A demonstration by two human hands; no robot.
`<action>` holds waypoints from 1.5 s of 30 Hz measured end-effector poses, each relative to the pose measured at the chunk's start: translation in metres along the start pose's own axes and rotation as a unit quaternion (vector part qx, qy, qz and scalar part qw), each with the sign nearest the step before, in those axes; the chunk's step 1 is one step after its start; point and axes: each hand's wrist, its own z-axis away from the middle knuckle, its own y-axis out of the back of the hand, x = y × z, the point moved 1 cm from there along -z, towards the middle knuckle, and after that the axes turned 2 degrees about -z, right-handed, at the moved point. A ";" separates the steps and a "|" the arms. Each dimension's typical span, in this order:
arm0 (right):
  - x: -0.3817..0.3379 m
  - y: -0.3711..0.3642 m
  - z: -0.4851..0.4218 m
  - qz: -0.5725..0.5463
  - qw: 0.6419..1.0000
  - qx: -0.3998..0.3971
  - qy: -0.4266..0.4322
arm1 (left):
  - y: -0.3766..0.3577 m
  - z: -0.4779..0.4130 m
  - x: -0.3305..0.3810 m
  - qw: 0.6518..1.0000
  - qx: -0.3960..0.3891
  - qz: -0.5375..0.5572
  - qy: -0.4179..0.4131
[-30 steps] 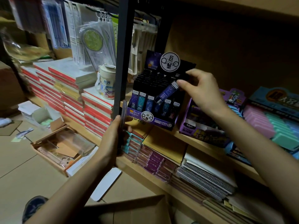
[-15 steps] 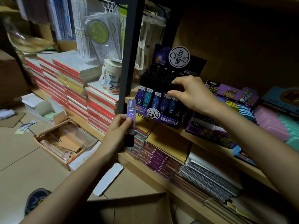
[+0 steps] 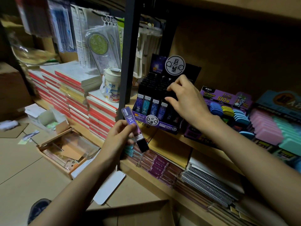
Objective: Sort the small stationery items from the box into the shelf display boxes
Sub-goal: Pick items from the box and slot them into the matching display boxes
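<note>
A person stands at a wooden shelf (image 3: 187,141). The left hand (image 3: 119,139) is held below the shelf edge, its fingers pinching 1 slim purple lead case (image 3: 130,121), tilted, black end lowest. The right hand (image 3: 189,101) reaches into the dark display box (image 3: 162,126), which sits on the shelf just right of a black post (image 3: 128,54). Its fingers curl onto the black tops of the cases there; whether they grip 1 cannot be told. An open cardboard box (image 3: 135,214) lies on the floor below.
</note>
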 end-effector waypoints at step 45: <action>0.023 0.006 0.006 -0.218 0.972 -0.014 -0.086 | -0.003 -0.097 0.001 0.938 -0.067 -0.315 -0.130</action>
